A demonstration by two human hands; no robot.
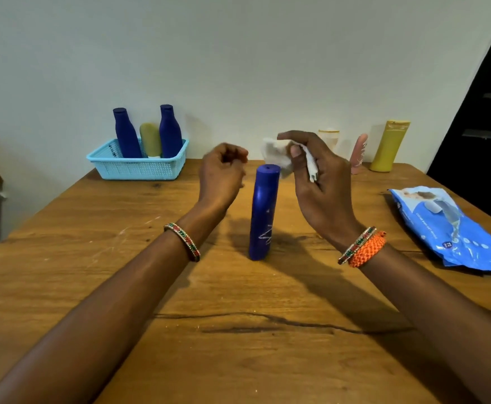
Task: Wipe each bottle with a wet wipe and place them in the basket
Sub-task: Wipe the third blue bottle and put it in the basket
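Right hand point(315, 182): raised above the surface, fingers and thumb curled round a crumpled white wet wipe point(279, 157), soft and creased, one corner hanging down past the palm. The wipe sat just beside the top of the bottle below it; contact could not be judged. A beaded bangle and a braided orange thread band point(368, 249) circled the wrist.

Left hand point(224, 173): lifted to the other side of the bottle, fingers loosely curled, holding nothing, apart from the bottle. A beaded red and green bangle point(183, 242) sat on the wrist.

Tall dark blue cylindrical plastic bottle point(263, 211): stood upright between the two hands on the surface, smooth and slightly glossy, flat-topped, with thin white scribbled marks low on its side.

Brown wooden surface point(122, 272): grained, with pale scuffs and a long dark crack running across the near part.

Blue glossy plastic pack of wet wipes point(454, 228): lay flat and crinkled at the right edge of the surface.

Light blue perforated plastic basket point(139, 167): rectangular, at the far left against the wall. Inside stood two dark blue shouldered bottles point(126, 135) and, between them, an olive rounded tube point(150, 139).

Far right by the wall: a pale translucent bottle point(329, 138), partly hidden by the right hand; a slim pink bottle point(358, 154); a mustard-yellow flat-sided bottle point(390, 147).
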